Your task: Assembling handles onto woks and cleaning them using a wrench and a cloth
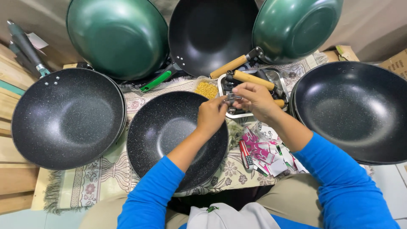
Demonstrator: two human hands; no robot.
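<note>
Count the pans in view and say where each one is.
6: green pan back left, black pan back centre, green pan back right, speckled pan left, speckled pan centre, speckled pan right. Stacked ones may be hidden.

We see a black speckled matt-coated round pan (169, 135), glossy green enamelled woks (121, 36), smooth pale wooden handles (253, 79), a shiny metal tray (281, 78) and a fringed woven cloth (97, 180).

Small cookware assembly spot, set up on a floor. You sit at a patterned cloth (106, 178) spread over wooden boards (12, 178). Around you: speckled black woks (63, 118) without handles, green woks (118, 38) propped at the cloth's far edge, a metal tray (280, 78) of wooden handles (253, 79), a cup of brass screws (206, 89), cardboard boxes (396, 63) at the right.
</note>
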